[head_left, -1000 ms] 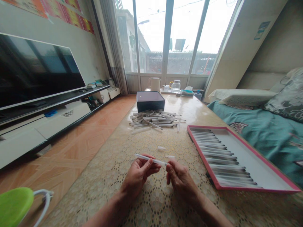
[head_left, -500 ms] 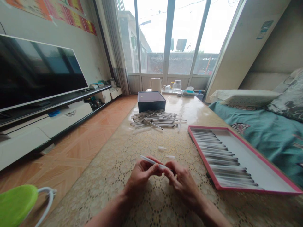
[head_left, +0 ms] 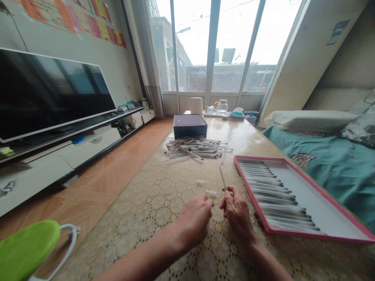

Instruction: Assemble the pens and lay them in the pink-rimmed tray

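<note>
My right hand (head_left: 236, 210) is closed round a thin pen (head_left: 223, 178) that points up and away from me. My left hand (head_left: 195, 218) lies beside it with its fingertips at a small clear cap (head_left: 211, 193) on the table; whether the fingers pinch the cap I cannot tell. A second small cap (head_left: 200, 182) lies a little farther out. A loose heap of pens (head_left: 195, 148) sits mid-table. At the right a pink-rimmed tray (head_left: 336, 207) holds several pens laid in a row.
A dark blue box (head_left: 190, 125) stands behind the heap. A kettle (head_left: 196, 105) and glass jug (head_left: 222, 106) stand at the table's far end. A bed (head_left: 331, 156) is at the right, a TV (head_left: 49, 93) on a low cabinet at the left, a green object (head_left: 26, 249) bottom left.
Both hands held one pen level between them. Now the right hand alone holds it, turned upright, and the left hand has let go and moved forward to the cap.
</note>
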{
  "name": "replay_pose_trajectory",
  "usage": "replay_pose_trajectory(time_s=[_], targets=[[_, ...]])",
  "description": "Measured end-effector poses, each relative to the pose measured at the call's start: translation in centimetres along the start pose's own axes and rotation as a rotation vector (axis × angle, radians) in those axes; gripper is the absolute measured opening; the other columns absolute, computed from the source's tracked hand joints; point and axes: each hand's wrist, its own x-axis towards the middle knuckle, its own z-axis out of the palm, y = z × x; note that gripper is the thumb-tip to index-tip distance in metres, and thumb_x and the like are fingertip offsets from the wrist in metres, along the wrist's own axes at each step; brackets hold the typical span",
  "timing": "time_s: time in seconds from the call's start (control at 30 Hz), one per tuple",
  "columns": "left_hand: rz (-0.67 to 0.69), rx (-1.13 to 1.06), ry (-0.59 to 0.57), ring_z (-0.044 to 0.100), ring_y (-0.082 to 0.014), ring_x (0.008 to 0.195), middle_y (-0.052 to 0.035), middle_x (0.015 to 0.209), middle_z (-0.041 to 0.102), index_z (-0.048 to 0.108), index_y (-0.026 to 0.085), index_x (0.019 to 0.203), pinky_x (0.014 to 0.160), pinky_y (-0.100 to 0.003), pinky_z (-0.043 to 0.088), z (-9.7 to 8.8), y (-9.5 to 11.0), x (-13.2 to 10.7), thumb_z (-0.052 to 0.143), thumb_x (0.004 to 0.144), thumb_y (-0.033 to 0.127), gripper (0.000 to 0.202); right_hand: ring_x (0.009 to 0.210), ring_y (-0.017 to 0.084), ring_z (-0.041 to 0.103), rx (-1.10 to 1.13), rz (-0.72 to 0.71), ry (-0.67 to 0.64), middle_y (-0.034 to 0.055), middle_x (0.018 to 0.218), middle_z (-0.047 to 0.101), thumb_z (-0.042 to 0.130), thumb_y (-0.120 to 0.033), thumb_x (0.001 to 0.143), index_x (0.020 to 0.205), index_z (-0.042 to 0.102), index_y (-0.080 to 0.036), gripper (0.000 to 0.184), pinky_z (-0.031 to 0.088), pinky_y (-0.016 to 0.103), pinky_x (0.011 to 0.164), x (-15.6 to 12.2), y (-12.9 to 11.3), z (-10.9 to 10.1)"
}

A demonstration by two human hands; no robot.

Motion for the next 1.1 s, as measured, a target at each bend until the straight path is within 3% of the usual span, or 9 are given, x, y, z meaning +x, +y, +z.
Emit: replay_pose_trajectory(time_s=[0.07,0.23,0.33,0.47,0.53,0.6,0.73,0.9,1.1], targets=[[0.004,0.144,0.057,0.053,-0.0231,0.085,-0.0109,0.090,0.059,0.062,0.016,0.083,0.074,-0.034,0.041,0.7,-0.7,2.2,0.041,0.079,0.007,0.023,0.040,0.013,0.049,0.039,0.020,0.010,-0.0027,0.056,0.054,0.033,-0.037,0.089,0.092,0.050,-0.017,0.026,0.039,0.023,0.043,0.0,0.2,0.0],[-0.003,0.139,0.093,0.050,-0.0270,0.089,-0.0130,0.084,0.059,0.060,0.015,0.073,0.078,-0.040,0.039,2.7,-2.5,5.5,0.043,0.077,0.005,0.020,0.042,0.013,0.046,0.022,0.026,0.031,-0.0037,0.052,0.048,0.033,-0.033,0.086,0.082,0.052,-0.018,0.024,0.035,0.023,0.042,0.4,0.6,-0.1],[-0.022,0.084,0.133,0.051,-0.0245,0.089,-0.0106,0.083,0.059,0.057,0.016,0.069,0.078,-0.037,0.040,3.0,-3.0,5.3,0.046,0.076,0.006,0.017,0.044,0.014,0.046,-0.048,-0.011,0.035,-0.0033,0.050,0.047,0.034,-0.032,0.085,0.082,0.054,-0.017,0.025,0.033,0.023,0.043,0.4,0.6,-0.2],[-0.104,-0.010,0.230,0.054,-0.0177,0.075,-0.0058,0.081,0.059,0.055,0.017,0.080,0.071,-0.031,0.042,1.7,-3.6,3.5,0.048,0.078,0.011,0.009,0.052,0.014,0.050,-0.122,-0.079,0.013,-0.0002,0.060,0.056,0.034,-0.034,0.087,0.090,0.057,-0.017,0.029,0.035,0.023,0.049,0.1,0.0,-0.1],[-0.203,-0.164,0.281,0.054,-0.0149,0.064,-0.0027,0.071,0.057,0.053,0.016,0.082,0.062,-0.028,0.043,0.7,-4.0,2.4,0.048,0.079,0.016,0.006,0.054,0.014,0.052,-0.138,-0.129,-0.040,-0.0002,0.064,0.059,0.035,-0.037,0.089,0.097,0.057,-0.018,0.031,0.036,0.022,0.052,-0.3,-0.5,0.1],[-0.351,-0.535,0.326,0.055,-0.0136,0.060,0.0000,0.065,0.055,0.053,0.015,0.088,0.057,-0.026,0.043,-0.1,-4.6,1.1,0.052,0.077,0.018,0.011,0.056,0.013,0.052,-0.165,-0.212,-0.117,-0.0003,0.066,0.059,0.035,-0.038,0.090,0.101,0.057,-0.018,0.031,0.036,0.022,0.054,-0.8,-0.9,0.3],[-0.513,-1.054,0.374,0.055,-0.0102,0.059,0.0007,0.068,0.057,0.057,0.014,0.096,0.056,-0.022,0.043,-0.6,-5.7,-0.9,0.064,0.070,0.021,0.028,0.052,0.012,0.047,-0.284,-0.354,-0.217,-0.0023,0.060,0.051,0.036,-0.033,0.090,0.090,0.057,-0.018,0.025,0.031,0.021,0.053,-1.6,-1.4,0.5],[-0.527,-1.291,0.442,0.052,-0.0057,0.056,0.0000,0.070,0.060,0.060,0.014,0.086,0.053,-0.017,0.039,-0.3,-6.9,-1.8,0.068,0.070,0.027,0.022,0.051,0.011,0.045,-0.448,-0.430,-0.270,-0.0028,0.058,0.049,0.040,-0.028,0.087,0.075,0.055,-0.019,0.021,0.028,0.021,0.053,-2.0,-2.0,0.5],[-0.464,-1.322,0.381,0.050,-0.0046,0.049,0.0013,0.063,0.060,0.059,0.014,0.084,0.047,-0.016,0.035,-0.6,-7.2,-1.7,0.064,0.074,0.029,0.019,0.051,0.010,0.046,-0.526,-0.425,-0.251,-0.0026,0.059,0.050,0.041,-0.027,0.086,0.074,0.055,-0.019,0.020,0.028,0.021,0.053,-2.0,-2.1,0.6]])
